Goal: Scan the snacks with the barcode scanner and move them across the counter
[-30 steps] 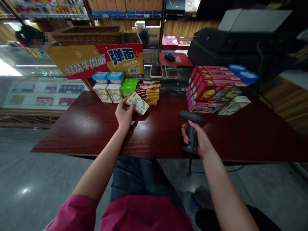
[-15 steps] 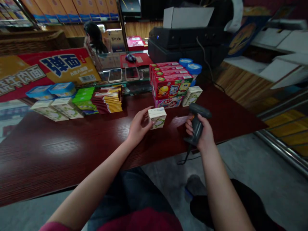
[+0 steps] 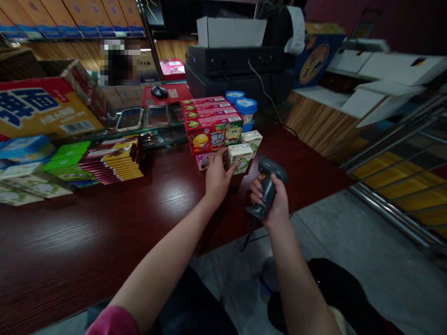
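My left hand (image 3: 219,176) is closed around a small white-and-green box (image 3: 240,159), with the thumb on its near face. That box stands just in front of a second box of the same kind (image 3: 252,139), beside the stacked red cartoon boxes (image 3: 213,128). Under the red stack, a pink-and-purple box (image 3: 203,161) is partly covered by my fingers. A dark grey barcode scanner (image 3: 268,188) is gripped in my right hand (image 3: 277,204), its head tilted up and its cable hanging over the table edge.
On the left of the dark red table (image 3: 150,223) are wrapped packets (image 3: 117,160), green packages (image 3: 68,160) and more white-and-green boxes (image 3: 33,181). Blue-lidded tubs (image 3: 246,106) stand behind the red stack. A metal rail (image 3: 387,207) runs at the right. Behind the counter is a person.
My left hand has carried the white-and-green box right and back, up to the matching box by the red stack. The camera view has turned right. My right hand still holds the scanner.
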The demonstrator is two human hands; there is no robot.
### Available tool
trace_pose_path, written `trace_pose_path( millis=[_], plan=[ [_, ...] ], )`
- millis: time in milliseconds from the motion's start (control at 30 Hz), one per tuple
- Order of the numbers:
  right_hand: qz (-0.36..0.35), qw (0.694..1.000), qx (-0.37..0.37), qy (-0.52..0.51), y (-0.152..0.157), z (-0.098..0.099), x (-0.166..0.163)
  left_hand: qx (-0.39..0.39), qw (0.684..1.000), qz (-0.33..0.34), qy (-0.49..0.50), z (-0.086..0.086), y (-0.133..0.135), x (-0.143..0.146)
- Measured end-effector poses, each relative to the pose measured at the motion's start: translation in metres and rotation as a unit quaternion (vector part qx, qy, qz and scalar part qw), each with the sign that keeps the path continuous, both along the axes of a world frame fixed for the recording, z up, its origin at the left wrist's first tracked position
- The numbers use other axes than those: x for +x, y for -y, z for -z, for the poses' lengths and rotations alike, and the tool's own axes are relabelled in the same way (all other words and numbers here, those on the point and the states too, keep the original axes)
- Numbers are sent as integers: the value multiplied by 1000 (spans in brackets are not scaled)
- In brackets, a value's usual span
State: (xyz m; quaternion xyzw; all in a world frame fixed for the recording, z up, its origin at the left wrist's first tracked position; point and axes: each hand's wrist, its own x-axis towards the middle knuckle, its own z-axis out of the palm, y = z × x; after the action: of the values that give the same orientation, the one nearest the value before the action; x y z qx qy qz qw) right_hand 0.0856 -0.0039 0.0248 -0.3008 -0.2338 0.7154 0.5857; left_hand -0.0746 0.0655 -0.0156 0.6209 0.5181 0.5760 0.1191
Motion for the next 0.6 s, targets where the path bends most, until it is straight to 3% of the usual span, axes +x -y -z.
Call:
trace_pose_path(
  millis=[267,600],
  plan=[
    [-2,1000,18,11,-2,1,1,-30,999,-40,7,-7,7,4],
    [14,998,-10,-65,-3,8,-1,-95,992,-81,-3,-24,18,6]
  ],
)
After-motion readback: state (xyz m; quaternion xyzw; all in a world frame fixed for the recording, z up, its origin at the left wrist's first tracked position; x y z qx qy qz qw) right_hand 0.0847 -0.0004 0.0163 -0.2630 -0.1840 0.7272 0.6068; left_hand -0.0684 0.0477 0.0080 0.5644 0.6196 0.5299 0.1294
